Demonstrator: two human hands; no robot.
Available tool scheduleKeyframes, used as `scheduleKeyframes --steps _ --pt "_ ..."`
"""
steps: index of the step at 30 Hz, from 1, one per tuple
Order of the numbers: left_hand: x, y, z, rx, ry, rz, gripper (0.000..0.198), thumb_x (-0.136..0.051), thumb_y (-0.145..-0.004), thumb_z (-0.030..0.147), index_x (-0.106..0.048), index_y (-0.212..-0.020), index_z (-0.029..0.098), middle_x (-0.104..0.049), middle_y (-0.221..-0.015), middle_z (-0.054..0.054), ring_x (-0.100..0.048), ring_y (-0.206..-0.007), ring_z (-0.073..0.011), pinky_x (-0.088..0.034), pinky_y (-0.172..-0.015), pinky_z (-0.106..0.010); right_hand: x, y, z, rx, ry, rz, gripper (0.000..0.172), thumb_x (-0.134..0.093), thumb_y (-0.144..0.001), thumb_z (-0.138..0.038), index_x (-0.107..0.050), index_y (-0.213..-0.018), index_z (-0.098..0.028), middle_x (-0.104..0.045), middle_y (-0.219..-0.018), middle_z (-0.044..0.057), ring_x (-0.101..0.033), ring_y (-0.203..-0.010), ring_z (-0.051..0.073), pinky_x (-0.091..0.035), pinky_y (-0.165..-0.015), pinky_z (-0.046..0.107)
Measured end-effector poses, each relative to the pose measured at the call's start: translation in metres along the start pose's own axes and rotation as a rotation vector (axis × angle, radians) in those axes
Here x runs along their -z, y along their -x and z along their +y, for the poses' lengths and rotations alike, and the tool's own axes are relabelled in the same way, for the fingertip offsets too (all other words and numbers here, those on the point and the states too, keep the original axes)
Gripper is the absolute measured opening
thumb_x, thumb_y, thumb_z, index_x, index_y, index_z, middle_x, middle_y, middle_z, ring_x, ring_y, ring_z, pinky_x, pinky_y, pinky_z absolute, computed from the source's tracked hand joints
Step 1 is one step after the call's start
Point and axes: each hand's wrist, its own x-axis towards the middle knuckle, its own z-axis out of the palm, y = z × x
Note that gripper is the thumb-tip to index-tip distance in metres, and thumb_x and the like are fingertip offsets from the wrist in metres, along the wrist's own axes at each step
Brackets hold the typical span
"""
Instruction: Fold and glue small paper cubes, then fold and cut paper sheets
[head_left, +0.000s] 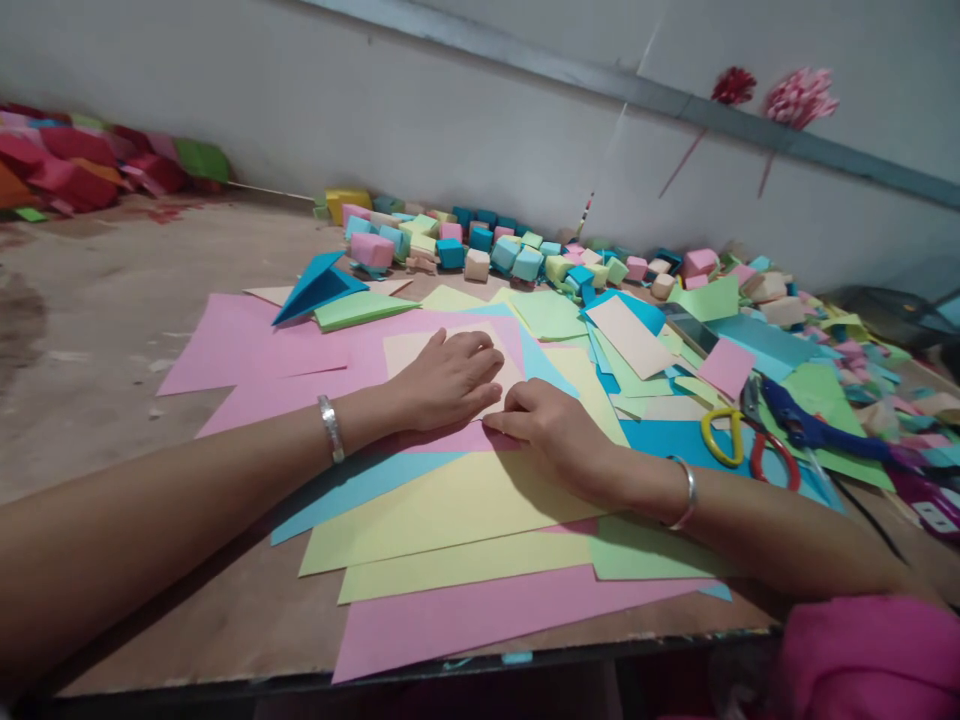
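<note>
A small peach sheet of paper (403,352) lies on a pink sheet (330,340) in the middle of the table. Flat on the peach sheet rests my left hand (450,385), fingers stretched forward and covering much of it. Close by on the right, my right hand (559,432) has its fingers curled in and the forefinger pointing left. Its fingertips meet at the near edge of the peach paper and appear to pinch it; the hands partly hide that edge. Beneath both are overlapping yellow sheets (450,500) and a blue sheet (337,490).
Scissors with red and yellow handles (776,460) and a blue-handled tool (810,420) lie at the right. Small folded paper cubes (480,240) line the wall. A folded blue paper (322,285) stands at the back left. Two paper flowers (799,98) are against the wall.
</note>
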Motion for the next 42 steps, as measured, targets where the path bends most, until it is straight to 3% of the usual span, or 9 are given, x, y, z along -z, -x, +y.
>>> scheduleKeyframes --steps 4,7,12,18,27,36,42 --pt "0.005 -0.003 -0.005 -0.059 0.004 0.003 0.020 -0.039 -0.094 0.028 -0.054 -0.104 0.020 -0.060 -0.119 -0.009 -0.056 -0.105 -0.0244 -0.033 -0.080 -0.038 0.005 0.000 -0.008 -0.153 -0.067 -0.033 0.017 -0.051 -0.091 -0.024 -0.058 -0.076 -0.018 -0.051 -0.079 0.003 -0.045 -0.075 0.017 -0.033 -0.064 0.031" --pt "0.003 -0.003 -0.010 -0.074 -0.006 0.016 0.016 -0.042 -0.092 0.029 -0.053 -0.098 0.019 -0.061 -0.119 -0.009 -0.057 -0.101 -0.0244 -0.034 -0.080 -0.038 0.008 0.000 -0.009 -0.175 -0.081 -0.042 0.016 -0.051 -0.091 -0.026 -0.057 -0.078 -0.018 -0.051 -0.081 0.003 -0.045 -0.077 0.017 -0.032 -0.064 0.031" --pt "-0.005 -0.001 -0.016 -0.107 -0.022 0.051 0.021 -0.038 -0.095 0.031 -0.054 -0.101 0.019 -0.059 -0.124 -0.011 -0.054 -0.113 -0.0265 -0.034 -0.085 -0.039 0.009 0.000 -0.008 -0.195 -0.122 -0.035 0.016 -0.051 -0.090 -0.023 -0.051 -0.074 -0.019 -0.048 -0.079 0.002 -0.045 -0.077 0.017 -0.032 -0.065 0.031" --pt "-0.008 0.000 -0.016 -0.098 -0.027 0.028 0.036 -0.034 -0.098 0.042 -0.052 -0.119 0.020 -0.056 -0.129 -0.012 -0.049 -0.122 -0.0278 -0.032 -0.089 -0.040 0.000 0.000 -0.006 -0.111 -0.152 0.000 0.026 -0.053 -0.089 -0.021 -0.040 -0.067 -0.020 -0.045 -0.074 -0.001 -0.043 -0.079 0.015 -0.032 -0.067 0.030" --pt "-0.010 0.002 -0.019 -0.079 0.010 0.009 0.045 -0.028 -0.099 0.046 -0.051 -0.127 0.020 -0.053 -0.134 -0.014 -0.047 -0.126 -0.0296 -0.033 -0.094 -0.043 -0.003 -0.009 -0.013 -0.145 -0.280 -0.005 0.020 -0.050 -0.088 -0.024 -0.050 -0.068 -0.019 -0.052 -0.075 0.000 -0.045 -0.076 0.014 -0.030 -0.062 0.029" --pt "-0.009 0.006 -0.022 -0.098 -0.024 0.008 0.045 -0.030 -0.096 0.035 -0.048 -0.134 0.020 -0.051 -0.139 -0.015 -0.042 -0.133 -0.0307 -0.027 -0.108 -0.051 -0.015 -0.017 -0.019 -0.086 -0.260 0.050 0.014 -0.049 -0.088 -0.018 -0.057 -0.078 -0.017 -0.064 -0.088 0.003 -0.053 -0.086 0.016 -0.041 -0.072 0.029" --pt "-0.018 0.011 -0.029 -0.105 0.017 0.081 0.049 -0.032 -0.094 0.031 -0.044 -0.141 0.026 -0.050 -0.144 -0.012 -0.041 -0.137 -0.0306 -0.022 -0.114 -0.055 -0.030 -0.026 -0.012 0.054 -0.088 0.117 0.015 -0.047 -0.089 -0.021 -0.058 -0.078 -0.017 -0.066 -0.085 0.004 -0.054 -0.083 0.016 -0.042 -0.074 0.029"
